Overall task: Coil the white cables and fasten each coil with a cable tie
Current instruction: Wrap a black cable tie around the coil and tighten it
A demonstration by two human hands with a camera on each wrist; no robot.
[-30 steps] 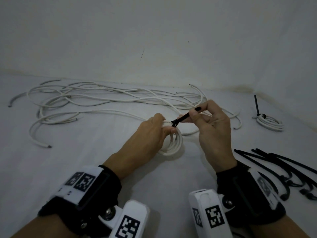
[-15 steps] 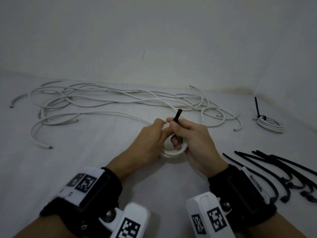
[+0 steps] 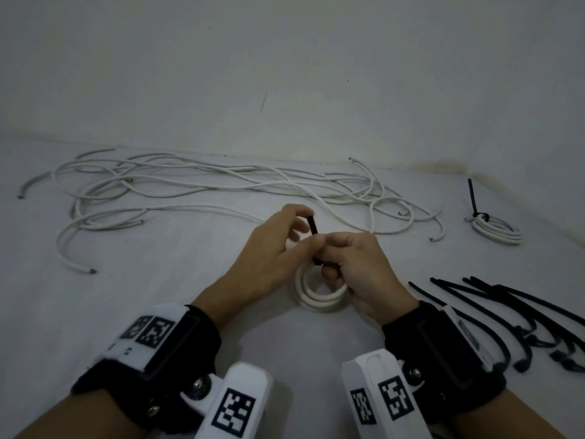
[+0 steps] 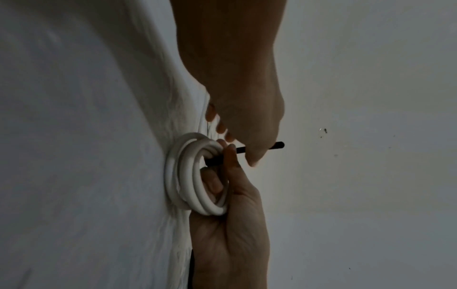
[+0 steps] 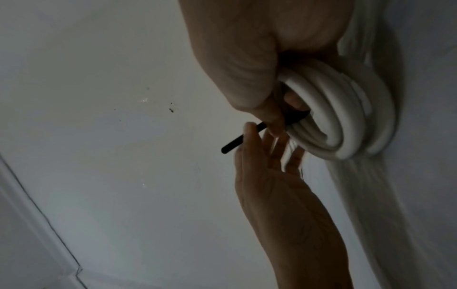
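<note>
1. The small white coil [image 3: 318, 294] lies on the white surface [image 3: 158, 312] near its front edge, about midway along, with a black cable tie [image 3: 311, 225] standing up from it.
2. Risk: the stiff turns could spring apart if the hold slackens before the tie locks.
3. Risk: the thin tail could slip from a light pinch.
4. The right hand [image 3: 364, 274] grips the coil, fingers curled through it, thumb at the tie's base.
5. The left hand [image 3: 272, 248] arches above, fingertips pinching the tail.
</note>
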